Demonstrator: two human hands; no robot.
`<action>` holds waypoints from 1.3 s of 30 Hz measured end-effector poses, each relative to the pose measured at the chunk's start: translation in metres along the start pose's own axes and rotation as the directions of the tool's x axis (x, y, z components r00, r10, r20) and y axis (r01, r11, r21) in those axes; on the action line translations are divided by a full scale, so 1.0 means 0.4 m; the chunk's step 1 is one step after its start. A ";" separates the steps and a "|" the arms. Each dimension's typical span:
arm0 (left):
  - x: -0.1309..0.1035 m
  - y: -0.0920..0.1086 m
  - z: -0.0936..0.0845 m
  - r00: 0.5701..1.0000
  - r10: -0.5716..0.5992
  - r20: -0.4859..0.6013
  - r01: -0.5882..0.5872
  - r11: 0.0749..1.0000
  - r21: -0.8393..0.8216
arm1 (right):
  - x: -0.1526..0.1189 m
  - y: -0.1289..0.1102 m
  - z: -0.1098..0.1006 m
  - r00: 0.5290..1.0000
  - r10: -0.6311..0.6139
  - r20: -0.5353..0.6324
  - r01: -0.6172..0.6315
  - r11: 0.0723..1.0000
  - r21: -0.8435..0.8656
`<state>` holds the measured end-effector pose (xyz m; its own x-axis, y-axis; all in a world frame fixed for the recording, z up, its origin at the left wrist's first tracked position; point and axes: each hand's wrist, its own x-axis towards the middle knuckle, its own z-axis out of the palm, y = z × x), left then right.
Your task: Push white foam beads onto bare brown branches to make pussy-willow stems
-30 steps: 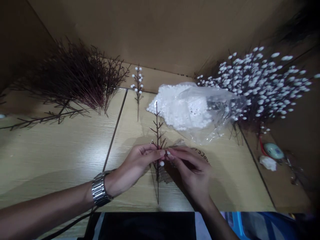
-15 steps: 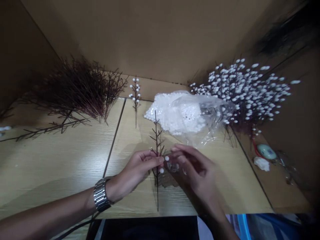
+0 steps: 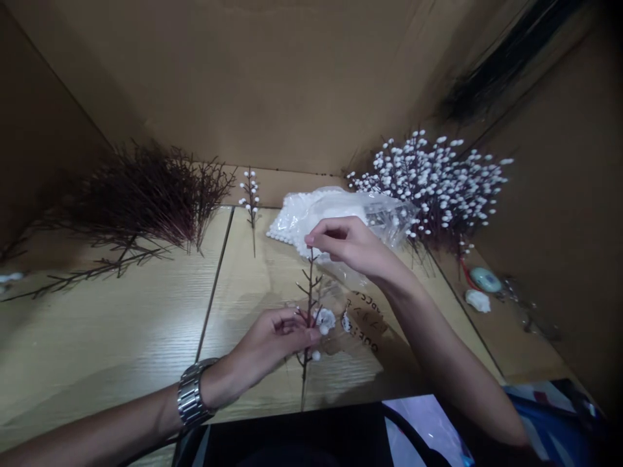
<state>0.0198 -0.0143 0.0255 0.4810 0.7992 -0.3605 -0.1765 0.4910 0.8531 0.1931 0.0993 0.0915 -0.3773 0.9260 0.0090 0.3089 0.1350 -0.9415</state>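
My left hand (image 3: 272, 340), with a metal watch at the wrist, pinches a dark brown twig (image 3: 310, 285) on its lower part and holds it upright. Two white balls (image 3: 316, 355) show low on the twig's right side. At the twig's top end, my right hand (image 3: 345, 243) has its thumb and forefinger pressed together; whether they grip the tip or a small ball is too small to tell. Behind that hand lies a clear plastic bag (image 3: 316, 207) of white balls. A lump of white material (image 3: 325, 319) sits just right of my left fingers.
A heap of bare brown twigs (image 3: 156, 194) lies at the back left. One twig with white balls (image 3: 252, 201) lies at the back middle. White-tipped twigs (image 3: 433, 175) are piled at the right, near a pale green oval object (image 3: 485, 279).
My right hand has moved from beside the twig's middle up and forward to its top end. My left hand still holds the twig. The camera view has shifted.
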 end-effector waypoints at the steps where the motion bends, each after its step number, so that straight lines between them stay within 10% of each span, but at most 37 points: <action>1: -0.003 0.004 -0.001 1.000 0.002 0.027 -0.003 0.999 0.037 | -0.011 -0.004 -0.008 1.000 -0.005 -0.020 0.005 1.000 0.002; 15: 0.004 -0.021 -0.055 0.975 0.220 -0.021 -0.195 0.902 0.386 | -0.166 -0.044 -0.063 0.981 -0.011 -0.196 0.036 0.991 0.125; 39: 0.006 -0.012 -0.045 0.943 0.231 0.240 -0.293 0.917 0.272 | -0.123 -0.011 0.031 0.999 -0.018 -0.047 0.031 0.960 0.279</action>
<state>0.0064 -0.0084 0.0135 0.6192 0.7835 -0.0526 -0.0694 0.1214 0.9902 0.1994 0.0486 0.0911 -0.3413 0.9390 0.0422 0.0411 0.0598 -0.9974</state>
